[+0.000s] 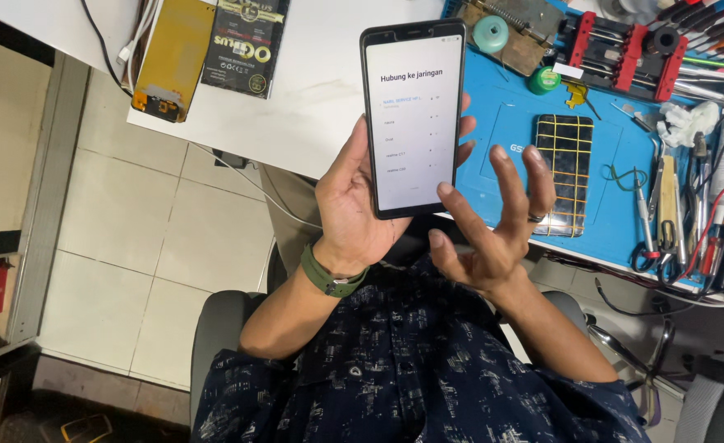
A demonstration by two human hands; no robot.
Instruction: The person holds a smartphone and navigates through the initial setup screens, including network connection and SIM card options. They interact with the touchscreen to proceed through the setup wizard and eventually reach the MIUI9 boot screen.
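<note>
My left hand (350, 215), with a green strap on the wrist, holds a black smartphone (411, 115) upright. Its thumb lies along the phone's left edge and its fingertips show at the right edge. The phone's screen is lit white with a short list of text lines. My right hand (493, 226), a dark ring on one finger, hovers just right of and below the phone. Its fingers are spread, it holds nothing, and one fingertip is close to the phone's lower right corner.
A second phone (564, 168) crossed with yellow tape lies on a blue work mat (501, 107). Tweezers, scissors and other tools (682, 205) crowd the mat's right side, with red clamps (616, 49) behind. A black package (243, 45) and a gold part (169, 57) lie on the white table (313, 90).
</note>
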